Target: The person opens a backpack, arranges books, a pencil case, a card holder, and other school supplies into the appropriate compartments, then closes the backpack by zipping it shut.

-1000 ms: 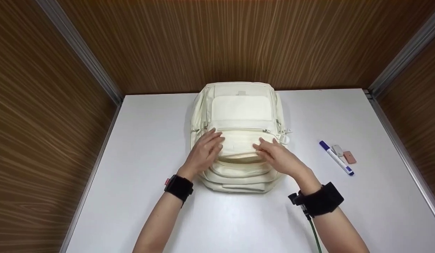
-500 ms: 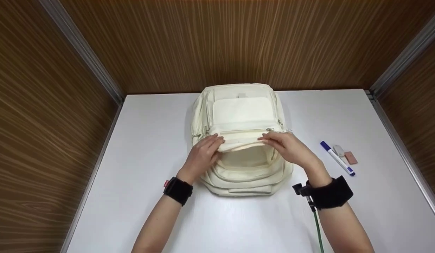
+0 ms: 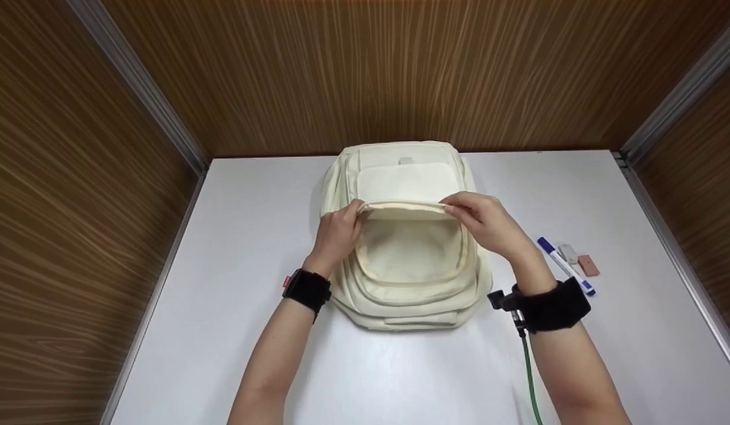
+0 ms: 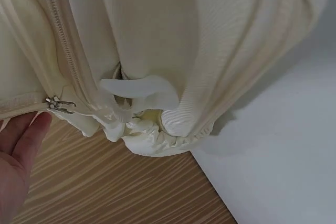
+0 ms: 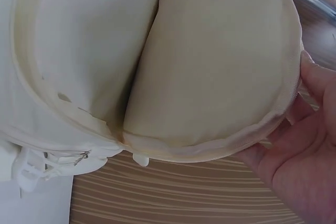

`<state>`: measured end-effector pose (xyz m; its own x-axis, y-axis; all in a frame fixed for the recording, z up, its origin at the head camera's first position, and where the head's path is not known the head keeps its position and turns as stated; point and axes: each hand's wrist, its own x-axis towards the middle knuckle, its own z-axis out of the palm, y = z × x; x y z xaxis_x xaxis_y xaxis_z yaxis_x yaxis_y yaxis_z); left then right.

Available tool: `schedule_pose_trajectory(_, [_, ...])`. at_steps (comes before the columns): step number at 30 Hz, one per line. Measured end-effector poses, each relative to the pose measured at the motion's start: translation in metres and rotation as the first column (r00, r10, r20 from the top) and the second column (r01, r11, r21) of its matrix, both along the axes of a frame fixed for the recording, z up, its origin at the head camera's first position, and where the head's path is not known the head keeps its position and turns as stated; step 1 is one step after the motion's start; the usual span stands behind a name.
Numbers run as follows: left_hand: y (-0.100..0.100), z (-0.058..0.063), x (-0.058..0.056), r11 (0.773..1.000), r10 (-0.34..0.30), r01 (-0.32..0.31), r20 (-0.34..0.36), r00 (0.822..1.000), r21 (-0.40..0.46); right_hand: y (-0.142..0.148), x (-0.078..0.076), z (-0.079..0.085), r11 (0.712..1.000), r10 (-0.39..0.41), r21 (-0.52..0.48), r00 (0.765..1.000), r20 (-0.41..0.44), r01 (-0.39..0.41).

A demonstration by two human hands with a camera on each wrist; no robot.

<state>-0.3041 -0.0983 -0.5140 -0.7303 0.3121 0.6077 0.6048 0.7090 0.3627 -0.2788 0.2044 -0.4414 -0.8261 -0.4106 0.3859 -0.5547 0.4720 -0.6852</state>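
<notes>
A cream backpack (image 3: 400, 313) lies on the white table, its front pocket unzipped and gaping. The raised pocket flap (image 3: 406, 206) stands up between both hands, showing the pale pocket lining (image 3: 412, 251). At the flap's left corner, my left hand (image 3: 338, 231) pinches the edge. My right hand (image 3: 485, 224) grips the right part of the same edge; in the right wrist view its thumb and fingers (image 5: 310, 74) close on the rim. Metal zipper sliders (image 4: 60, 104) sit beside the left fingertips in the left wrist view. Nothing shows inside the pocket.
Right of the backpack lie a blue-capped marker (image 3: 565, 265), a small grey piece (image 3: 568, 254) and a small pink block (image 3: 589, 265). Wood-patterned panels (image 3: 400, 71) wall the table at the back and sides. A green cable (image 3: 530, 378) hangs from the right wrist strap.
Both hands have moved up toward the backpack's far end, lifting the flap. The front pocket has gone from a narrow slit to wide open.
</notes>
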Motion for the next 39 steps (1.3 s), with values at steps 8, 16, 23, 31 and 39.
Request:
schedule_pose_trajectory(8, [0.005,0.007,-0.009,0.985,0.129,-0.141,0.121,0.984,0.096,0.025,0.015,-0.019,0.977,-0.209,-0.047,0.976,-0.059,0.206])
schedule_pose_trajectory(16, [0.01,0.023,-0.009,0.972,0.184,-0.199,0.121,0.975,0.126,0.093,0.024,-0.065,0.876,-0.424,0.347,0.877,0.226,0.334])
schedule_pose_trajectory(23, [0.012,0.035,-0.008,0.964,0.209,-0.227,0.134,0.969,0.141,0.148,0.04,-0.093,0.71,-0.625,0.602,0.72,0.301,0.365])
schedule_pose_trajectory(31, [0.012,0.039,-0.008,0.956,0.224,-0.245,0.14,0.964,0.16,0.161,0.045,-0.11,0.684,-0.662,0.637,0.669,0.339,0.354])
schedule_pose_trajectory(39, [0.013,0.04,-0.01,0.955,0.219,-0.245,0.16,0.963,0.169,0.165,0.05,-0.105,0.673,-0.673,0.665,0.639,0.372,0.323])
